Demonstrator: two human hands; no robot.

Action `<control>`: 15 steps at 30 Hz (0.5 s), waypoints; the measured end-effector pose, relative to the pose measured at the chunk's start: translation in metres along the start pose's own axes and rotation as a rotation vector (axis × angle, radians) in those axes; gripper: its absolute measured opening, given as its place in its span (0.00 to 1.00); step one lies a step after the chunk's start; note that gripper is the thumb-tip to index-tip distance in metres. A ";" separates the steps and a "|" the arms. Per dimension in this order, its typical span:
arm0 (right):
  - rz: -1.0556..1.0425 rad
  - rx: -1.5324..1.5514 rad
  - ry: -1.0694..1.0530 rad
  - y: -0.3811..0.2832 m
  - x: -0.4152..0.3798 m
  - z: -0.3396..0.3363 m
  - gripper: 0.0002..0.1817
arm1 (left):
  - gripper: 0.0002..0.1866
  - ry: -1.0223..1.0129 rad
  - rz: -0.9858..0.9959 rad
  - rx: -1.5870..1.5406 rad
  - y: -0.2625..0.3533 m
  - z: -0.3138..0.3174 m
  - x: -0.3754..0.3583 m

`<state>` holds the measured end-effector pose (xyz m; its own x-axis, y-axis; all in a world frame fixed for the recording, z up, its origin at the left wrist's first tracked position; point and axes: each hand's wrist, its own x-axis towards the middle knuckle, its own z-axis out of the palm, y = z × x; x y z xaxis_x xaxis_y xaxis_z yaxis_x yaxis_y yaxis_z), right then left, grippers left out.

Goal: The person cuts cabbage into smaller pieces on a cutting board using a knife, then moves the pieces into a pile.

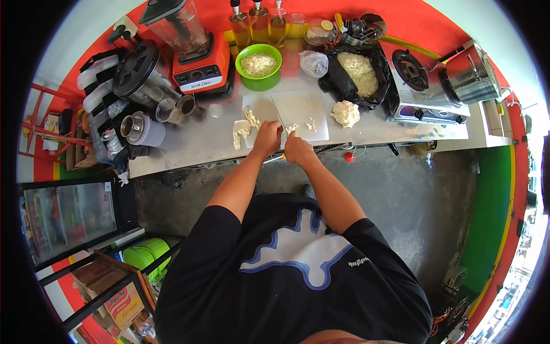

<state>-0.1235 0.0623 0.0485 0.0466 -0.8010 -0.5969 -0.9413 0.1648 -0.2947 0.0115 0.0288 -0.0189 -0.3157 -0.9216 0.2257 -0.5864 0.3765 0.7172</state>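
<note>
My right hand (299, 148) is closed around the handle of a knife (279, 114), whose blade lies across the white cutting board (316, 103). Just left of it my left hand (268, 137) has its fingers curled at the board; whatever they hold is hidden. Small cut pale bits (310, 124) lie on the board right of the blade. Larger pale strips (243, 131), resembling oyster mushroom, rest at the board's left edge. A whole pale clump (345, 114) sits on the counter to the right.
Behind the board stands a green bowl (260, 82) of pale shreds. A black plastic bag (339, 87) holds more shreds, beside a gas stove (421, 109). A red blender (197, 74) and a steel-topped cup (150, 132) occupy the left counter (195, 146). Oil bottles (259, 26) line the wall.
</note>
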 end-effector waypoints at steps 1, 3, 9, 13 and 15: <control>0.007 0.049 0.030 0.001 -0.001 0.007 0.20 | 0.03 0.022 -0.025 0.018 0.002 0.001 0.000; 0.010 0.096 0.058 0.002 -0.001 0.011 0.20 | 0.03 0.039 -0.061 0.042 0.006 0.002 -0.002; -0.035 0.034 0.049 0.001 0.006 0.002 0.20 | 0.05 0.064 -0.156 0.099 0.017 0.000 -0.003; -0.014 0.104 0.061 0.004 0.000 0.015 0.18 | 0.05 0.085 -0.201 0.141 0.023 0.004 -0.005; -0.011 0.145 0.076 0.004 -0.001 0.018 0.18 | 0.05 0.091 -0.224 0.162 0.026 0.005 -0.005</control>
<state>-0.1218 0.0739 0.0344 0.0262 -0.8434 -0.5367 -0.8826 0.2326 -0.4086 -0.0056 0.0437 -0.0051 -0.1009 -0.9854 0.1370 -0.7477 0.1660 0.6429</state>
